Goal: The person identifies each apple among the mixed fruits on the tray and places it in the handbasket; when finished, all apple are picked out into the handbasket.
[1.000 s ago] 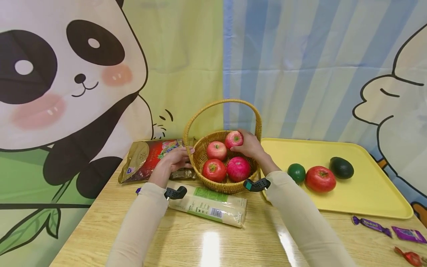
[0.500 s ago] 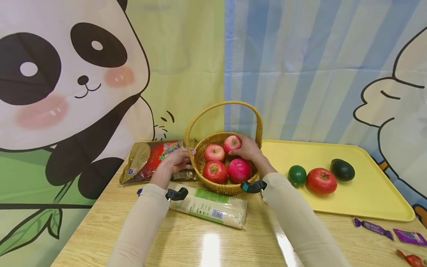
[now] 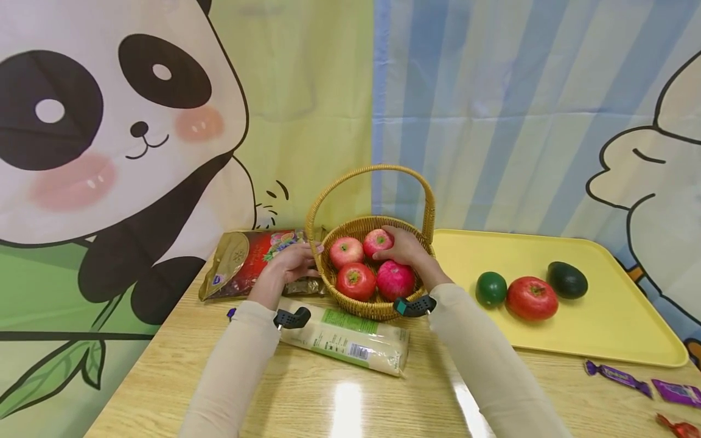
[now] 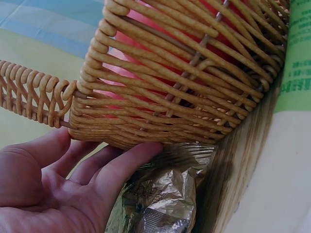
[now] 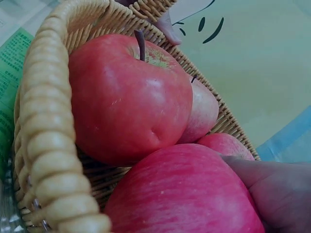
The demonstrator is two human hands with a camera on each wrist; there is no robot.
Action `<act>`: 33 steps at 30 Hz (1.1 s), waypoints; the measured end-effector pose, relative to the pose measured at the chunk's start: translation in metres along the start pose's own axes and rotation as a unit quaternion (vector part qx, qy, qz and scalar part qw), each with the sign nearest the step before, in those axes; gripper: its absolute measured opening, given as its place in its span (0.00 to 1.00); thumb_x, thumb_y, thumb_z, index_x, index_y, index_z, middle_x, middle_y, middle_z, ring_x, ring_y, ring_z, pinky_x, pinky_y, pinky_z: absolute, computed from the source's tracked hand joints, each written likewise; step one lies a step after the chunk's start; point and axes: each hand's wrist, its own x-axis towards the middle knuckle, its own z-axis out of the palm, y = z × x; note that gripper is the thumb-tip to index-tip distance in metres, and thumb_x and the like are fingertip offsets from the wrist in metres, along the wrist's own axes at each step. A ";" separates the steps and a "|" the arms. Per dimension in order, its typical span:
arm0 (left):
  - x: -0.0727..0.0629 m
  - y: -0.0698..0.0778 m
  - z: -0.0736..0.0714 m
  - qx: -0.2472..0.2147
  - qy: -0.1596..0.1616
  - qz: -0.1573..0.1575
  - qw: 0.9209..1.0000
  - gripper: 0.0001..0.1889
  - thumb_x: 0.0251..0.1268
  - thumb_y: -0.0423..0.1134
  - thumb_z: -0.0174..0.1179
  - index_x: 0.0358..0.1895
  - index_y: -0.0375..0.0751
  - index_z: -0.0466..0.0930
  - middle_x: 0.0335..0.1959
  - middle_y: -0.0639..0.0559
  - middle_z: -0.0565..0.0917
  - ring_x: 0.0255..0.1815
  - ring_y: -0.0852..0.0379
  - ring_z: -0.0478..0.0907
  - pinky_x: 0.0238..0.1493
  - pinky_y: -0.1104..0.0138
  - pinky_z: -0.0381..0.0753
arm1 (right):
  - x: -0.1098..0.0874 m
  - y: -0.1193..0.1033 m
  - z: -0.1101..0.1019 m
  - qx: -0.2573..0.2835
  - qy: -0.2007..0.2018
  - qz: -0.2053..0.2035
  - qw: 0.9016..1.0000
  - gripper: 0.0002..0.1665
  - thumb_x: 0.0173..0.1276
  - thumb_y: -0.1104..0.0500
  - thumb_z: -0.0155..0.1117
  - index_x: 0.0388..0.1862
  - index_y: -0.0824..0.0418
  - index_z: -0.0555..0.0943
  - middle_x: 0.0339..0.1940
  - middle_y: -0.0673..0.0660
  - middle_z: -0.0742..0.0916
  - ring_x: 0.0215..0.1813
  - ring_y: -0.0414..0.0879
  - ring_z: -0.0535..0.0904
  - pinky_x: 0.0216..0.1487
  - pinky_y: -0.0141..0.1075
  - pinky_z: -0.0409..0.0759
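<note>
A round wicker basket (image 3: 357,307) with a tall handle holds several apples. My right hand (image 3: 408,248) reaches over its right rim and grips a pink-red apple (image 3: 378,242) at the back. In the right wrist view that apple is mostly hidden behind a large magenta apple (image 5: 182,194), beside a red apple (image 5: 129,99). Another pinkish apple (image 3: 346,250) sits at the basket's left. My left hand (image 3: 294,261) touches the basket's left side near the handle's base. In the left wrist view its fingers (image 4: 124,167) lie extended against the woven wall, not wrapped around it.
A red and gold bag (image 3: 249,261) lies behind my left hand. A cream and green packet (image 3: 350,340) lies in front of the basket. The yellow tray (image 3: 591,340) at right bears a red apple (image 3: 531,298), a green ball-shaped fruit (image 3: 491,289) and an avocado (image 3: 567,280). Wrapped candies (image 3: 619,378) lie nearby.
My right hand has lowered the apple slightly, down and toward the left, into the back of the basket. The left hand stays at the basket's side.
</note>
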 end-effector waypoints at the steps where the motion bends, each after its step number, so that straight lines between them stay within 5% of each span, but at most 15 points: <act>1: 0.000 0.000 0.000 0.000 0.001 0.000 1.000 0.26 0.79 0.37 0.43 0.73 0.31 0.54 0.63 0.40 0.70 0.74 0.37 0.59 0.67 0.45 0.69 | 0.000 0.000 0.000 0.002 -0.002 0.004 1.000 0.49 0.59 0.49 0.73 0.74 0.64 0.62 0.67 0.67 0.75 0.67 0.62 0.71 0.70 0.53 0.68; 20: 0.001 -0.002 -0.001 0.012 0.002 0.006 1.000 0.25 0.78 0.38 0.44 0.72 0.31 0.55 0.60 0.43 0.72 0.73 0.38 0.61 0.63 0.48 0.74 | -0.001 0.007 0.003 0.037 -0.048 0.039 0.997 0.52 0.66 0.43 0.64 0.79 0.57 0.50 0.74 0.65 0.68 0.72 0.62 0.65 0.73 0.54 0.63; 33: 0.001 -0.001 0.000 0.004 -0.005 0.004 1.000 0.27 0.79 0.37 0.43 0.74 0.30 0.51 0.67 0.37 0.66 0.73 0.39 0.59 0.66 0.46 0.70 | -0.010 0.005 -0.013 0.022 -0.072 0.002 0.997 0.52 0.68 0.43 0.61 0.79 0.64 0.48 0.76 0.67 0.63 0.75 0.62 0.61 0.74 0.54 0.61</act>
